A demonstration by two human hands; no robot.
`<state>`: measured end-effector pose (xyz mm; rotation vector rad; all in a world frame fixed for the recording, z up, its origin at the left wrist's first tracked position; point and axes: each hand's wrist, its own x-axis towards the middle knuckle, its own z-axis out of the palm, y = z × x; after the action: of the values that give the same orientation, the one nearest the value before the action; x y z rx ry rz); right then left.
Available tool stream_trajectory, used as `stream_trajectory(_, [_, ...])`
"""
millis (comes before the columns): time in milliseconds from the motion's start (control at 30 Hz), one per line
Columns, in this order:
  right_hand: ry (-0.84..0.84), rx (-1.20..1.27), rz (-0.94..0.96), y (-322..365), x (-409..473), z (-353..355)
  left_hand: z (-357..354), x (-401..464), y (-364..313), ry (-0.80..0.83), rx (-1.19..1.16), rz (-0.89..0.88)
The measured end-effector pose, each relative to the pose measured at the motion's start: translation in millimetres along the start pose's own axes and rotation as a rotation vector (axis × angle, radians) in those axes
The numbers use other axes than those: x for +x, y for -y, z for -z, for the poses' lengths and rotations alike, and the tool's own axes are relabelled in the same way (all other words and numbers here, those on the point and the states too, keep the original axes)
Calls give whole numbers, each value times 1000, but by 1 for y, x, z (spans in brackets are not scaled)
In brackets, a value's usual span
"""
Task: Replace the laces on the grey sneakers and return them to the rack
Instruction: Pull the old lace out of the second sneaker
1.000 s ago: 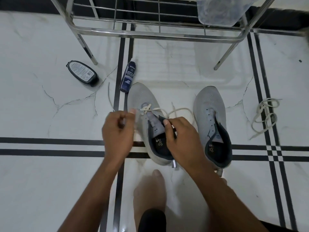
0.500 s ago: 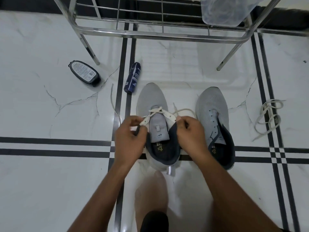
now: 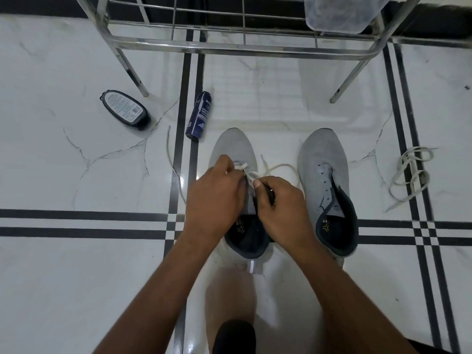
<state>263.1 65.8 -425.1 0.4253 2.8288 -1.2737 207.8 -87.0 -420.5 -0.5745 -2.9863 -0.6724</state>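
Hiding sneaker (image 3: 233, 149) eyelets, left hand (image 3: 214, 198) and right hand (image 3: 281, 205) pinching lace (image 3: 249, 175).

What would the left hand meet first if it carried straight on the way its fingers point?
Probably the white lace it pinches, then the toe of the laced grey knit sneaker. Beyond that lie bare white marble floor and the steel rack; depth is unclear.

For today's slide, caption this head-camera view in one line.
Both hands, left hand and right hand, thread a white lace through one grey mesh sneaker on white marble floor.
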Motion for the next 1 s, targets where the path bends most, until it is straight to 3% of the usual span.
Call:
stream_trajectory(167, [31,-19,10,-3,2,3,-8,5,-10,-5,90,19])
stream_trajectory(300, [15,-43,28,-4,2,1,-6,14,-11,8,-157,187])
stream_trajectory(433, [-127,-28,-61,-14,-4,-2,1,15,16,-146,-722,739])
stream_trajectory(500, [-141,13,-73,-16,-8,-2,5,8,32,-153,-704,882])
stream_trajectory(600, [-93,35,-41,-9,-10,-1,12,-1,19,-149,-502,607])
stream_trajectory(667, [-79,14,-14,-4,-9,1,14,-2,-1,-38,-407,310])
stream_trajectory(733, [-65,9,2,-3,-8,3,8,2,-17,63,-198,126])
stream_trajectory(833, [-65,29,5,-4,-8,4,1,10,-20,91,-49,133])
stream_trajectory(1000, [-80,41,-23,-6,-8,4,8,17,-4,33,-236,207])
